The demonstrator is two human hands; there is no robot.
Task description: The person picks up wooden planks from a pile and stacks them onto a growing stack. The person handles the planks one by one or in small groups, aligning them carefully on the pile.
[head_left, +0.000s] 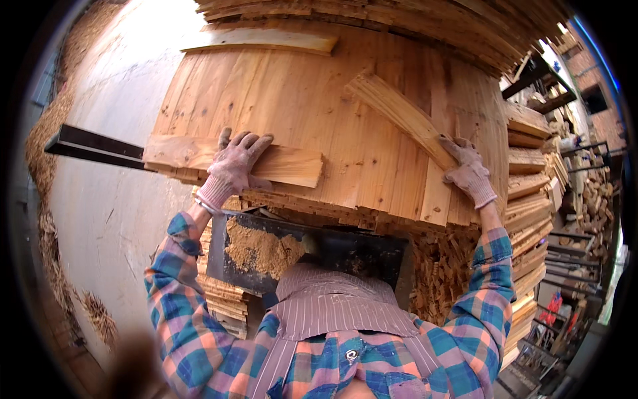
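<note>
Knitted work gloves cover both my hands. My left hand (234, 165) spans a short wooden board (296, 166) lying along the near left edge of a wide layer of planks (286, 100). Its fingers reach over the board's far side, with the thumb by the near side. My right hand (467, 167) is closed round the near end of a longer wooden board (399, 116), which slants across the planks toward the far middle. The undersides of both grips are hidden. A separate pale board (262, 38) lies at the far left of the layer.
Stacked timber (392, 14) rises beyond the planks, with more stacked boards (528, 219) at the right. A dark tray (359, 256) holding sawdust (259, 247) sits close to my body. A black metal bar (96, 147) juts out at the left over the pale floor (113, 219).
</note>
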